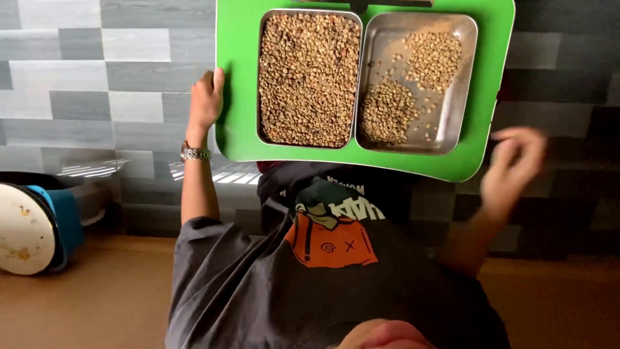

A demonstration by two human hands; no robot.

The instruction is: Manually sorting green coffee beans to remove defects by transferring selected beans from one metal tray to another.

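- Green tray (pixel 239 77): a flat lap tray with rounded corners, lying across the person's lap and carrying two metal pans side by side.
- Left metal pan (pixel 261 77): filled edge to edge with pale brown beans (pixel 309 77).
- Right metal pan (pixel 466 77): mostly bare steel, with two loose heaps of sorted beans (pixel 387 111) and a few strays between them.
- Left hand (pixel 205 100): wristwatch (pixel 194 153) on the wrist; its grip is closed on the tray's left edge, thumb on top.
- Right hand (pixel 511 169): blurred, raised just off the tray's right corner, touching nothing. Fingers look pinched, but whether the grip holds a bean cannot be told.
- Round white lid with blue rim (pixel 29 226): on the floor, well apart.
- Handling note, as a judgement: the left-hand hold best stays firm and level so the full pan does not spill; picking works best a bean at a time, dropped low over the right pan.
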